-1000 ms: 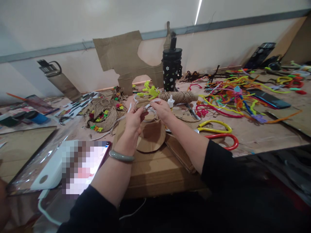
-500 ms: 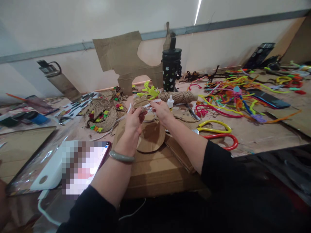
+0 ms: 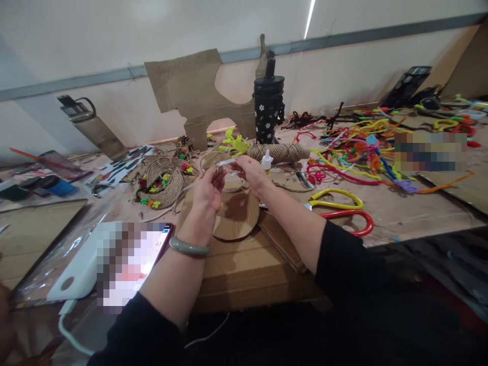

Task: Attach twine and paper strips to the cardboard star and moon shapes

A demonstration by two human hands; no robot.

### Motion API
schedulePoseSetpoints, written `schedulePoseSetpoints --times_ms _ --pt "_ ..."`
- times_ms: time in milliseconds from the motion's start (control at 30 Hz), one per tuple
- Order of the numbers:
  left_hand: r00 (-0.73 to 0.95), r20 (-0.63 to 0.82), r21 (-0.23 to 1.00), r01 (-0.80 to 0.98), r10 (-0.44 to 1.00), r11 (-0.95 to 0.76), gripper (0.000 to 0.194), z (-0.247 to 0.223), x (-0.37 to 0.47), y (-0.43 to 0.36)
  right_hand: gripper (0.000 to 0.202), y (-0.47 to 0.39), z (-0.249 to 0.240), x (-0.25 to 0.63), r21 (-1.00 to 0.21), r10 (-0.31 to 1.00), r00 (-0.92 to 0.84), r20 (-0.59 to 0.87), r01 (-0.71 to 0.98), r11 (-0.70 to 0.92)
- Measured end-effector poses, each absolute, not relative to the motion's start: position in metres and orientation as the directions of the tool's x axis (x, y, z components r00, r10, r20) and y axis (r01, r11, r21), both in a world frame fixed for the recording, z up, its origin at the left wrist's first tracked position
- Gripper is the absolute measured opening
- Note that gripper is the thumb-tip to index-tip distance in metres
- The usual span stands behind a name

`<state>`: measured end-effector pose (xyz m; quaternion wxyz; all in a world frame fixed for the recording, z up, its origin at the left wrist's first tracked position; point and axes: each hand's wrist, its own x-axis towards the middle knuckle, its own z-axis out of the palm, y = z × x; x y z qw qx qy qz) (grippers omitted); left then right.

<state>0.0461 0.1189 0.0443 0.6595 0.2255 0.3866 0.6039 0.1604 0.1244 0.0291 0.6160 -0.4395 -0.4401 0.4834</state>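
My left hand (image 3: 209,187) is closed in a pinch on thin twine, at one end of a white strip (image 3: 227,161). The other end of the strip is between the fingers of my right hand (image 3: 249,174), also closed. Both hands are raised over a round-edged cardboard piece (image 3: 236,216), which lies on a cardboard box (image 3: 244,272). Behind the hands are a roll of twine (image 3: 280,152), a small white-capped bottle (image 3: 267,160) and a yellow-green fuzzy piece (image 3: 234,142).
Scissors with yellow and red handles (image 3: 362,221) lie right of the box. Coiled twine pieces (image 3: 160,180), a phone (image 3: 139,264) and a power bank (image 3: 82,264) are left. A black flowered bottle (image 3: 269,109) stands behind.
My left hand has shifted slightly left and turned a little. The twine loop that stood above it is now lower and less visible. My right hand has hardly moved.
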Motion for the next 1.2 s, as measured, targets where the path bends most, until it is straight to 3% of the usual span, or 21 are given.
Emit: schedulePoseSetpoints --times_ms 167,367,700,1200 --pt "-0.008 -0.176 0.799 -0.586 0.984 0.138 0.006 0.042 0.047 0.118 0.039 0.118 0.035 0.156 -0.962 0.980 0.065 0.188 -0.189 0.197" --pt "0.003 -0.075 0.839 -0.540 0.997 0.065 0.010 0.036 0.050 0.117 0.023 0.121 0.030 0.155 -0.962 0.973 0.116 0.201 -0.165 0.219" --pt "0.100 -0.146 0.829 -0.530 0.984 0.177 0.008 0.043 0.047 0.115 0.025 0.122 0.030 0.158 -0.961 0.968 0.193 0.158 -0.195 0.196" --pt "0.206 -0.109 0.831 -0.518 0.972 0.203 0.009 0.046 0.044 0.114 0.022 0.125 0.033 0.163 -0.925 0.991 0.094 0.091 -0.361 0.119"
